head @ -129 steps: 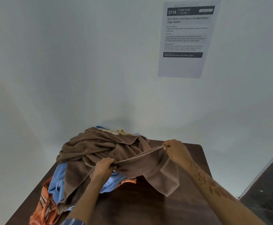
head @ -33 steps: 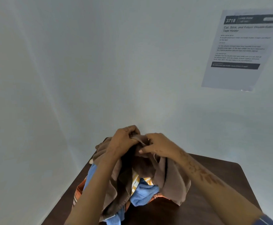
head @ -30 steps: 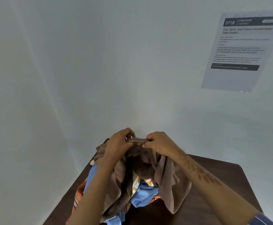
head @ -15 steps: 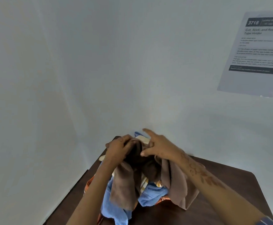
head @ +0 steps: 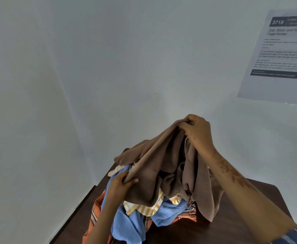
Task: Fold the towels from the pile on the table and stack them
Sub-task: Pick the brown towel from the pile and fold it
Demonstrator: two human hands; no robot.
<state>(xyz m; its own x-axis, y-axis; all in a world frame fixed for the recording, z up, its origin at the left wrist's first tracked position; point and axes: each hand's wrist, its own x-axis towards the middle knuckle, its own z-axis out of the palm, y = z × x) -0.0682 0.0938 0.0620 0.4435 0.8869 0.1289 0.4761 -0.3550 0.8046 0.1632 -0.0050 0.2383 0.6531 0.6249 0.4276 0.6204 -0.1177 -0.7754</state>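
Since half a second ago the hands have been drawn apart: the brown towel [head: 163,166] edge is now stretched taut. Right hand [head: 198,131], raised at 1 o'clock, grip pinched on a corner; left hand [head: 121,184], low at 7 o'clock, edge pinched. Towel is draped over the pile [head: 144,213] on the surface [head: 232,224].
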